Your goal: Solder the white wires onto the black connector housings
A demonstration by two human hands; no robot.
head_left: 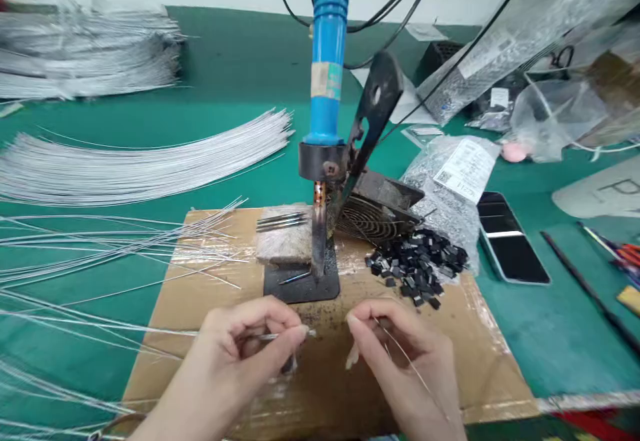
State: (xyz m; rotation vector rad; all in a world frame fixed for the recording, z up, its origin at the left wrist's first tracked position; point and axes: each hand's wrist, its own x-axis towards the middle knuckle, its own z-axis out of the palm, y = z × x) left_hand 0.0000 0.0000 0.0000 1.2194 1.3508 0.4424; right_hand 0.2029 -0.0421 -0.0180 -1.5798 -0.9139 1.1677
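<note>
My left hand (245,354) pinches the end of a thin grey wire (267,336) between thumb and forefinger; a small dark piece shows below its fingertips. My right hand (407,354) is closed around a thin strand of solder wire (407,359), which trails down across the palm. A pale scrap (353,357) shows under its fingers. Just beyond both hands, a blue-handled soldering iron (326,114) points tip-down in a black holder (373,118). Under its tip lies a dark plate (300,288), beside a worn pad (283,248) carrying several short metal pins.
A cardboard sheet (200,281) covers the green mat. Loose wires (125,254) and a wire bundle (150,164) lie left. A small fan (380,218), a heap of black parts (420,264), a bubble-wrap bag (450,181) and a phone (513,241) are right.
</note>
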